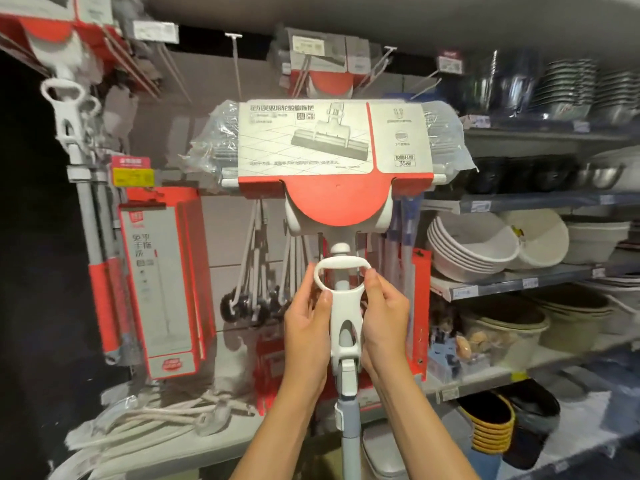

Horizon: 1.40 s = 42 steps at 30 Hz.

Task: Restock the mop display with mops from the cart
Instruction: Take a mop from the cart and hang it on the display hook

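Before store shelves (519, 289), both hands hold mop (334, 140) upright, head topmost.

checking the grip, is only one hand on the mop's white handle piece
No, both the left hand and the right hand grip the white handle piece of the mop.

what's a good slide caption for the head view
Both hands hold a packaged sponge mop head-up before the display.

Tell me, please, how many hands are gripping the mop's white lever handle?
2: left hand on the white lever handle's left side, right hand on its right.
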Motion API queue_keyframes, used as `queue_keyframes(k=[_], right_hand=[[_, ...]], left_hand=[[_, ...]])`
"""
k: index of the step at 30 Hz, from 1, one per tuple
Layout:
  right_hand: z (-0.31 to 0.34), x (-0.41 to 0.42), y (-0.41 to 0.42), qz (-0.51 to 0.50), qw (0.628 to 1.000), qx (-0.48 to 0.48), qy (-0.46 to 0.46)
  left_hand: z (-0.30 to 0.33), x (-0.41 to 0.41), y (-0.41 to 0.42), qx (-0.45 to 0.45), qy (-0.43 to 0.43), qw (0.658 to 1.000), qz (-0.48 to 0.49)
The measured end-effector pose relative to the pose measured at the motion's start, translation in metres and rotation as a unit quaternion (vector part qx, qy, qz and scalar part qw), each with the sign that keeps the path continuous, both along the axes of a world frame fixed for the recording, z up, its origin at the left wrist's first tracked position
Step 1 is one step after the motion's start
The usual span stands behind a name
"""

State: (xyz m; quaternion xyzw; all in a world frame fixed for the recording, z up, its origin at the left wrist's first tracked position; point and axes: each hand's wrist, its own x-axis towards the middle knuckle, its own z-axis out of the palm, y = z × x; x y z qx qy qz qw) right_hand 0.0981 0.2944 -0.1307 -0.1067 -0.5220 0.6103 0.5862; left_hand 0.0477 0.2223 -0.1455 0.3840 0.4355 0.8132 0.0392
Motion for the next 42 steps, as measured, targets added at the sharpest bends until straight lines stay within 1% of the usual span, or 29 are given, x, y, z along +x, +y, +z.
queue_keyframes(k=[4,9,12,16,19,24,28,30,34,38,42], right_hand=[[0.021,-0.004,0.03,-0.014,1.0,-0.012,0.02],[0.045,-0.02,0.073,-0.03,0.998,0.001,0.048],[0.054,-0.035,0.101,-0.037,0.998,0.018,0.043],[0.06,-0.059,0.138,-0.045,0.997,0.041,0.042],[0.072,-0.077,0.163,-0.042,0.996,0.064,0.04],[0.103,-0.099,0.197,-0.033,0.996,0.074,0.041],[0.126,-0.109,0.217,-0.006,0.996,0.074,0.053],[0.136,-0.116,0.229,-0.004,0.996,0.083,0.045],[0.152,-0.12,0.256,0.035,0.992,0.123,0.001],[0.163,-0.11,0.285,0.091,0.96,0.254,-0.071],[0.174,-0.102,0.314,0.096,0.937,0.324,-0.084]], left_hand=[[0.003,-0.001,0.028,-0.006,0.044,0.999,0.011],[0.004,-0.013,0.068,-0.058,0.103,0.993,0.023],[0.006,-0.025,0.096,-0.083,0.113,0.99,0.014],[0.015,-0.049,0.132,-0.075,0.094,0.993,-0.017],[0.027,-0.068,0.157,-0.069,0.095,0.993,-0.031],[0.054,-0.096,0.194,-0.051,0.12,0.991,-0.014],[0.074,-0.104,0.216,-0.04,0.138,0.99,0.012],[0.084,-0.105,0.227,-0.029,0.147,0.988,0.029],[0.099,-0.109,0.251,-0.001,0.131,0.989,0.063],[0.111,-0.112,0.272,0.015,0.138,0.986,0.093],[0.12,-0.109,0.293,0.021,0.153,0.981,0.12]])
